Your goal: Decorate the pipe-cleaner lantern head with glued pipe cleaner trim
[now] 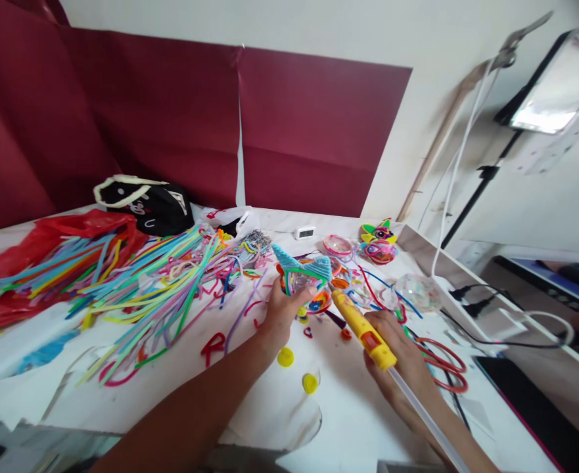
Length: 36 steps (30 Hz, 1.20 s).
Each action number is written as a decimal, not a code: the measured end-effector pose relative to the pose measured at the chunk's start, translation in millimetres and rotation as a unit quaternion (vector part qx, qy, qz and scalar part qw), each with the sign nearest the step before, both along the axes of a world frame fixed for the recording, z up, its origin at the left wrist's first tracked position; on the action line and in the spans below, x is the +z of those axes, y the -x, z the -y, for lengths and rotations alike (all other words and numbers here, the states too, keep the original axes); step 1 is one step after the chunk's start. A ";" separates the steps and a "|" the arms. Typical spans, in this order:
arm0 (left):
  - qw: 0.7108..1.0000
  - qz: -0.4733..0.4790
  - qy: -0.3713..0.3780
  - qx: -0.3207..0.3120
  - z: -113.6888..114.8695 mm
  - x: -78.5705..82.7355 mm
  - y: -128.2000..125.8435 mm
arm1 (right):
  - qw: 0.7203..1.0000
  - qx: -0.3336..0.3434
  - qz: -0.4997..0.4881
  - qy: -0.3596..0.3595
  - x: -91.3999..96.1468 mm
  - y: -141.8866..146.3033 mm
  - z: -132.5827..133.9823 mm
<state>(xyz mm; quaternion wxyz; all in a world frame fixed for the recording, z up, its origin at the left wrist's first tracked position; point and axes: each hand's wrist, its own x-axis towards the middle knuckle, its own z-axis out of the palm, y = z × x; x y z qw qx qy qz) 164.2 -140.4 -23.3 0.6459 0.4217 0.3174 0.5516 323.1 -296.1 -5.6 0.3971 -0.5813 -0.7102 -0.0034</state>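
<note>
In my left hand (285,309) is a small pipe-cleaner craft (301,272) with two light-blue pointed ears and a clear round part, its lower side orange and multicoloured. My fingers are wrapped around it. My right hand (395,345) grips a yellow hot glue gun (363,328). A clear glue stick (424,417) sticks out of its back end. The gun's nozzle meets the craft's right side, by the right ear; whether it touches cannot be made out. Below the hands lie yellow discs (310,383) and a red bent pipe-cleaner piece (213,347).
Many loose pipe cleaners (171,282) spread over the left, some in a red plastic bag (3,263). Behind stand a black bag (154,207), a small white digital display (304,233) and a finished-looking colourful craft (378,242). At right are cables, a power strip (449,292) and a dark tablet-like slab (535,414).
</note>
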 end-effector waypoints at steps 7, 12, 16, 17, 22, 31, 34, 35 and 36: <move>1.000 0.002 -0.018 -0.015 4.0 1.7 -0.3 | 1.000 -0.003 -0.019 -0.003 1.8 3.5 -3.8; 1.000 0.004 -0.014 -0.017 2.7 -0.9 -1.5 | 1.000 0.004 -0.020 0.017 2.3 3.6 -2.9; 1.000 -0.001 -0.018 -0.013 2.9 -0.8 -1.6 | 0.999 0.019 0.001 0.040 5.9 0.7 -0.8; 1.000 -0.001 -0.020 -0.014 3.2 -0.5 -1.4 | 0.999 0.018 0.001 0.038 6.7 0.7 -0.4; 1.000 0.003 -0.024 -0.017 4.7 1.3 -1.1 | 0.999 0.010 -0.008 0.030 9.4 4.0 0.3; 1.000 -0.004 -0.015 -0.019 6.7 6.3 -0.8 | 1.000 0.008 -0.020 0.010 11.5 6.2 0.1; 1.000 -0.005 -0.004 -0.013 7.3 7.1 -1.2 | 1.000 0.010 -0.024 0.016 13.4 7.0 0.1; 1.000 -0.005 -0.002 -0.011 7.4 7.2 -1.3 | 0.999 0.009 -0.026 0.020 14.1 7.3 0.1; 1.000 -0.005 0.000 -0.009 7.3 7.2 -1.4 | 0.999 0.008 -0.028 0.025 14.6 7.5 0.1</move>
